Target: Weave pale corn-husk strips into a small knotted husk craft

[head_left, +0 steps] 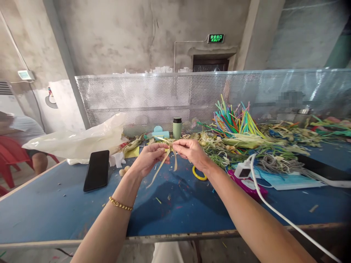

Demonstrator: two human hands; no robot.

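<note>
Item one: pale strips (pixel 159 168), narrow and flat, held above the blue table (pixel 55 212) in the middle of my head view, two loose ends hanging down.

Item two: left hand (pixel 150 157), beaded bracelet (pixel 120 204) below the wrist; I had its thumb and fingers pinched on the strips.

Item three: right hand (pixel 193 153), fingertips likewise pinched on the strips, close beside the left.

Left of the hands, I recorded a black phone (pixel 97 170) lying flat, pale balls (pixel 124 171) near it, and a plastic bag (pixel 79 140) behind.

Beyond the hands: one green flask (pixel 177 128), upright before a perforated screen (pixel 142 95).

To the right: a yellow ring (pixel 199 178) near the right forearm, a bunch of coloured stems (pixel 237 118), a purple pack (pixel 248 184) with a white charger (pixel 242 170) against it, and a blue mask (pixel 293 180) beside a grey cord coil (pixel 279 164).

Far left: one person (pixel 26 129), seated on a red chair (pixel 13 153).
</note>
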